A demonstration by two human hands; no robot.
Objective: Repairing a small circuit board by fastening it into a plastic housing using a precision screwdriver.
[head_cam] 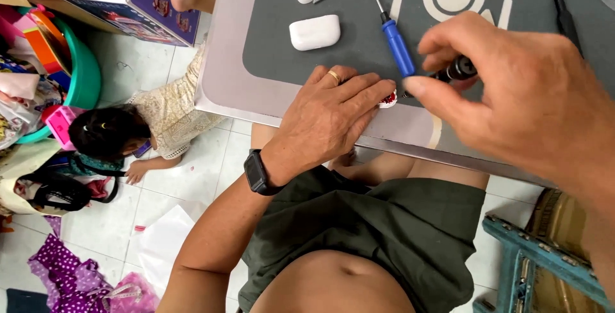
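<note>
Grey mat [275, 37] near table edge | left hand [330, 117] pins small red-white piece [388, 99] | right hand [519, 89] grips black driver [456, 69]

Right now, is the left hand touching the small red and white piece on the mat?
Touching: the head view shows the left hand pressing its fingertips onto the small red and white piece.

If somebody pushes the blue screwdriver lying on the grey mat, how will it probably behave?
The blue screwdriver has a round handle and a thin metal shaft, so it would probably roll sideways rather than slide. It looks stiff and light. The grey mat seems matte, which may slow the rolling somewhat.
</note>
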